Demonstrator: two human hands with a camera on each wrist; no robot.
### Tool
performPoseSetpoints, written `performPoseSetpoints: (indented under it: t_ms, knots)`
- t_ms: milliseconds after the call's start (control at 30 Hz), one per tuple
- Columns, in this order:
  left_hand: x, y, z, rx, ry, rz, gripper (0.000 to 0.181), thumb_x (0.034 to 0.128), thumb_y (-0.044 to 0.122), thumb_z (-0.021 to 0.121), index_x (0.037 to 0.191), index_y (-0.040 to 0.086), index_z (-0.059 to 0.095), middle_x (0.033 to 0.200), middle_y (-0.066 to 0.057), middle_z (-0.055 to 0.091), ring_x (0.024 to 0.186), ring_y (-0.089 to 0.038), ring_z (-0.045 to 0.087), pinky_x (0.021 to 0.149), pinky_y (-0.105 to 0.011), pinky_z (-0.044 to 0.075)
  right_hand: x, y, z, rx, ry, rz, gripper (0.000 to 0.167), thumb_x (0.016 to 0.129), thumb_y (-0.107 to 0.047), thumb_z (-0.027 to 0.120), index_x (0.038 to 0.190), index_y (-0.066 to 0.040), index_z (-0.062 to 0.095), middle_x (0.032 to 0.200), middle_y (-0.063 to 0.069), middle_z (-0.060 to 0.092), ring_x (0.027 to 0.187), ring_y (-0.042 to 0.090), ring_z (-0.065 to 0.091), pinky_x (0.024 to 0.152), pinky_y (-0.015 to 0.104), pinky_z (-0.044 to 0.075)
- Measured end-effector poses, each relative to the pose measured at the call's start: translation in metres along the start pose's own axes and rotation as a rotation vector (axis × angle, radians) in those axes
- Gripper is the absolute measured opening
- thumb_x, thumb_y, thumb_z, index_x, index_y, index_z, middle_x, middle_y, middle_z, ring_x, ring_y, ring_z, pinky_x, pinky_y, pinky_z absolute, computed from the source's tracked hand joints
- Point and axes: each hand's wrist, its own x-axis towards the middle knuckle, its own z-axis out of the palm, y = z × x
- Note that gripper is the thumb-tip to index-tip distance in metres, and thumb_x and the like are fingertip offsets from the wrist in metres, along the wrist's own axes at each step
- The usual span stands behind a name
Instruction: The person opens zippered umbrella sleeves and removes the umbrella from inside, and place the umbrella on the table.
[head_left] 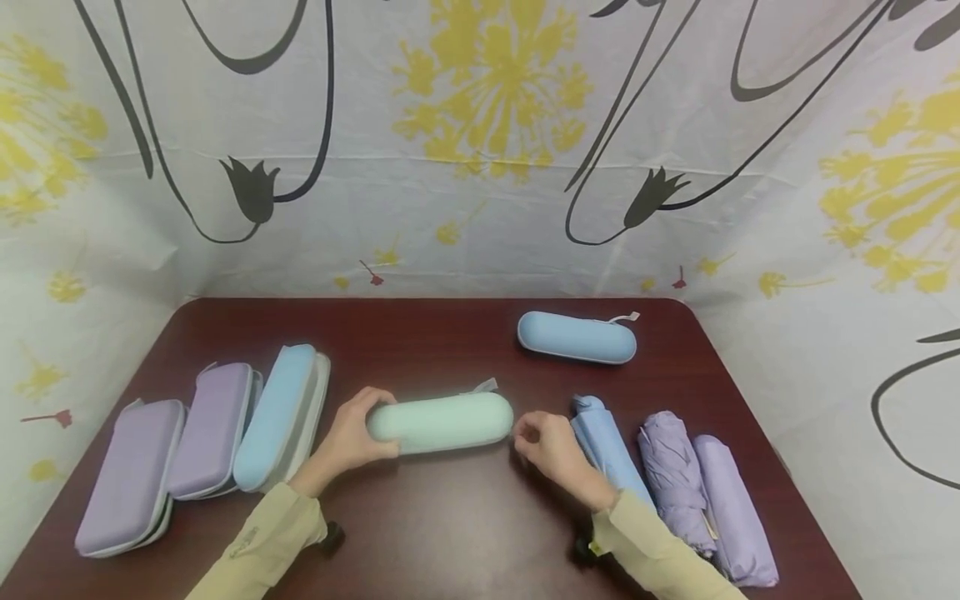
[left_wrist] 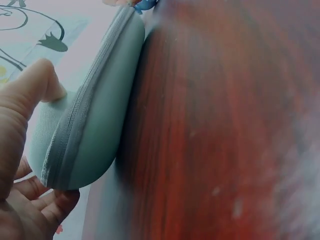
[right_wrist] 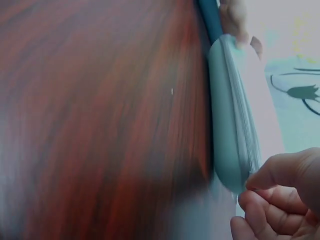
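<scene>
A mint-green zippered case lies lengthwise near the middle of the table, its zip seam facing me in both wrist views. My left hand grips its left end, thumb on the near side and fingers round the far side. At the opposite end is my right hand. In the right wrist view its thumb and forefinger pinch at the end of the zip, where the small zipper pull is mostly hidden by the fingertips. The case looks zipped along the visible seam.
Two lilac cases and a light-blue case with a pale edge stand at left. Another blue case lies at the back right. A folded blue umbrella and two lilac ones lie beside my right forearm.
</scene>
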Motion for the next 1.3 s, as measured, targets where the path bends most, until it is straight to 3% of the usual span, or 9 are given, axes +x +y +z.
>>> performPoseSetpoints:
  t_ms: [300, 633, 867, 1300]
  knots:
    - [-0.008, 0.012, 0.007, 0.037, 0.027, -0.162, 0.051, 0.0541, 0.019, 0.079, 0.100, 0.009, 0.059, 0.096, -0.004, 0.057, 0.087, -0.023, 0.055, 0.075, -0.041, 0.048, 0.004, -0.011, 0.018, 0.036, 0.106, 0.072, 0.015, 0.069, 0.000, 0.069, 0.069, -0.014, 0.064, 0.062, -0.008, 0.057, 0.058, 0.003, 0.053, 0.057, 0.022, 0.046]
    - [-0.012, 0.023, 0.010, 0.063, 0.085, -0.222, 0.051, 0.0531, 0.021, 0.077, 0.098, 0.007, 0.058, 0.093, -0.006, 0.058, 0.083, -0.024, 0.055, 0.072, -0.040, 0.048, 0.014, -0.026, 0.029, 0.124, 0.074, 0.065, 0.012, 0.072, 0.000, 0.067, 0.074, -0.012, 0.066, 0.059, -0.007, 0.058, 0.051, -0.001, 0.050, 0.057, 0.020, 0.046]
    - [-0.013, 0.031, 0.011, 0.104, 0.057, -0.282, 0.049, 0.0536, 0.024, 0.077, 0.094, 0.006, 0.057, 0.088, -0.006, 0.055, 0.080, -0.023, 0.052, 0.071, -0.038, 0.047, 0.018, -0.033, 0.036, 0.127, 0.072, 0.046, 0.011, 0.073, 0.000, 0.068, 0.076, -0.011, 0.068, 0.068, -0.004, 0.063, 0.060, 0.006, 0.057, 0.057, 0.021, 0.047]
    - [-0.014, 0.043, 0.009, 0.151, -0.042, -0.377, 0.044, 0.0598, 0.027, 0.076, 0.089, 0.005, 0.052, 0.081, -0.007, 0.054, 0.074, -0.020, 0.051, 0.061, -0.032, 0.044, 0.022, -0.045, 0.044, 0.156, 0.030, 0.022, 0.007, 0.075, -0.003, 0.067, 0.077, -0.010, 0.070, 0.072, -0.003, 0.064, 0.063, 0.007, 0.057, 0.059, 0.020, 0.048]
